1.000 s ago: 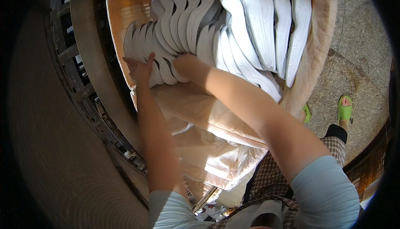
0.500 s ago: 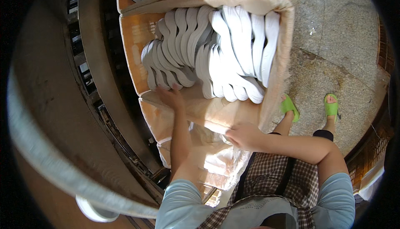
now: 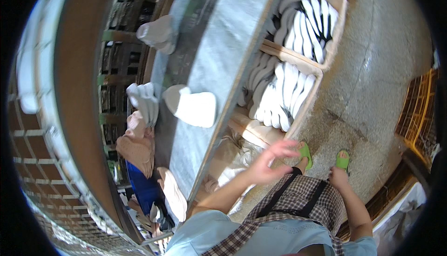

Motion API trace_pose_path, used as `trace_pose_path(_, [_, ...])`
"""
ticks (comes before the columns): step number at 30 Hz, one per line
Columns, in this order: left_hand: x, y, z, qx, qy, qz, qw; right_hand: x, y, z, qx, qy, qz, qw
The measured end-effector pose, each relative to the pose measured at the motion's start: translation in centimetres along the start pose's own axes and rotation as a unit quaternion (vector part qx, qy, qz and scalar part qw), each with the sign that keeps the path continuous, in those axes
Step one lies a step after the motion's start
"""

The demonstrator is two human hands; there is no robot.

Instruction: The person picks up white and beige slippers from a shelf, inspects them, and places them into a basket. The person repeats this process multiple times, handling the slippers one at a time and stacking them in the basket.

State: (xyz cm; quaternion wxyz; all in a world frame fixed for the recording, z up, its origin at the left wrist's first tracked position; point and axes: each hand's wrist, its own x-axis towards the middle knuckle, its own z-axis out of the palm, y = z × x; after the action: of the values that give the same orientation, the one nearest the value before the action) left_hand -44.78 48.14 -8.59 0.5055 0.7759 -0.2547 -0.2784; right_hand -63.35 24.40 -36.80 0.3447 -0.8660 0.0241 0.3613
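Note:
My left hand (image 3: 272,164) is raised in front of my apron with fingers spread and nothing in it. Below it lies the near end of a cloth-lined crate (image 3: 314,93). White and grey sock-shaped pieces (image 3: 291,88) stand in this crate in tight wavy rows. My right hand (image 3: 338,178) hangs low beside my right thigh; its fingers are mostly hidden and blurred. Left of the crates, on a long grey metal table (image 3: 223,46), lies a bundle of white sock-shaped pieces (image 3: 198,108).
Another crate (image 3: 342,18) of similar pieces adjoins the first. Grey-white (image 3: 160,35) and pink bundles (image 3: 137,149) lie along the table's left side. Yellow wire caging (image 3: 416,109) stands right. White crumpled sheeting (image 3: 240,163) sits near the table's lower end. Green slippers are on my feet.
My view has turned left, bringing the table in. Both hands have come away from the crate: the left is raised before my apron, the right is down by my thigh.

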Motion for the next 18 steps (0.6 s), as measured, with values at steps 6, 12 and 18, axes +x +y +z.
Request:
trace_pose_path(6, [0.5,6.5,-17.3,-0.168,0.482,0.096,0.854,-5.8,10.9,-0.4,0.001,0.116,0.213,0.97])
trace_pose_path(12, [3.6,0.2,-34.8,-0.364,0.691,0.046,0.622,-9.1,15.5,4.0,0.119,0.119,0.311,0.935])
trace_pose_path(18, [-10.1,-5.0,-36.8,-0.385,0.82,0.042,0.421,-8.1,10.2,6.0,0.398,0.12,0.299,0.859])
